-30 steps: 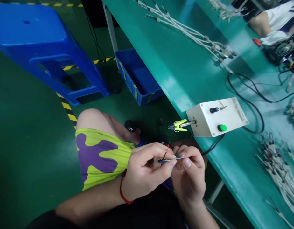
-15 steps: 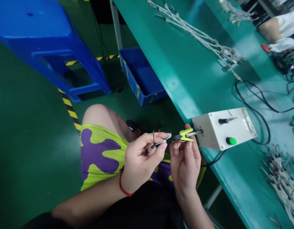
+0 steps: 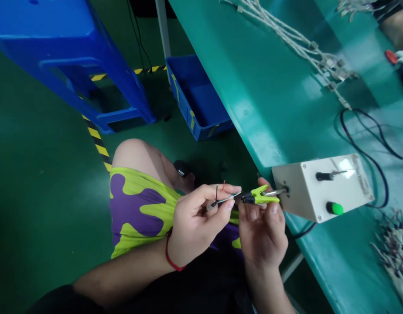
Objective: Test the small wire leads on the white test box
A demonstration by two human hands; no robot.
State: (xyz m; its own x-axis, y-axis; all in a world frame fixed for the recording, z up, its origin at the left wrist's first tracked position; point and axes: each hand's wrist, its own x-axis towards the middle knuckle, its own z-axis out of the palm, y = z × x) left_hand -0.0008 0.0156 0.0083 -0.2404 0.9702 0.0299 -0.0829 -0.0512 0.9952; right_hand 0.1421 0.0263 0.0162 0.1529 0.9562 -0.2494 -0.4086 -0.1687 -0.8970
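Note:
My left hand pinches a pale cable end with thin black, red and light wires fanning out from it. Between thumb and forefinger, a light wire runs toward the dark-tipped jaws of a yellow-green clip. That clip sits on a metal shaft sticking out of a white box with a switch and a green knob. Curled around the clip from below is my right hand, thumb against a handle and forefinger partly hidden behind it. Whether the jaws close on the wire is too small to tell.
The white box stands at the edge of a green table. White cables lie along the far side, and more are bundled at lower right. A blue bin and a blue stool are on the floor. Another person's arm shows upper right.
The view has shifted, so the table and box appear further right. My left hand has brought the wire up to the clip's jaws. The clip has turned slightly, and my right thumb sits further back along it.

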